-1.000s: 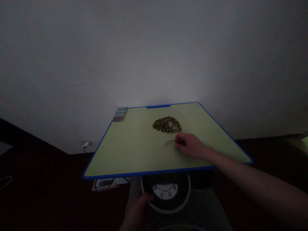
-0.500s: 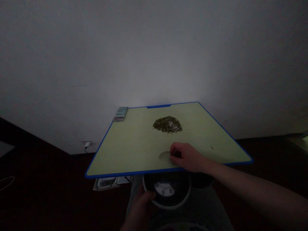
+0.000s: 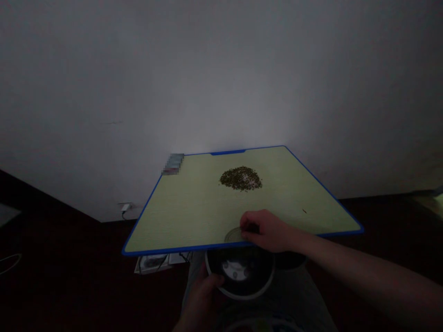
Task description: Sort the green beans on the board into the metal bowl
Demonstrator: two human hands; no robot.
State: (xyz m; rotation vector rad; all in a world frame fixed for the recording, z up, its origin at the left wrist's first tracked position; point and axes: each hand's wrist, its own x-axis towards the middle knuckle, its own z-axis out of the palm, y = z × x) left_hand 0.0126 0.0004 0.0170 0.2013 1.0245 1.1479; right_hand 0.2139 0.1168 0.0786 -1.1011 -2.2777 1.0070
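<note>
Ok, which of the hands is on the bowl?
The left hand, thumb over the rim of the bowl, below the table's front edge; the right hand is above, holding the clear protractor.

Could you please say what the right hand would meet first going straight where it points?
Beyond the clear protractor it holds, the right hand seems to have a free way leftward over the board, though depth is unclear.
</note>
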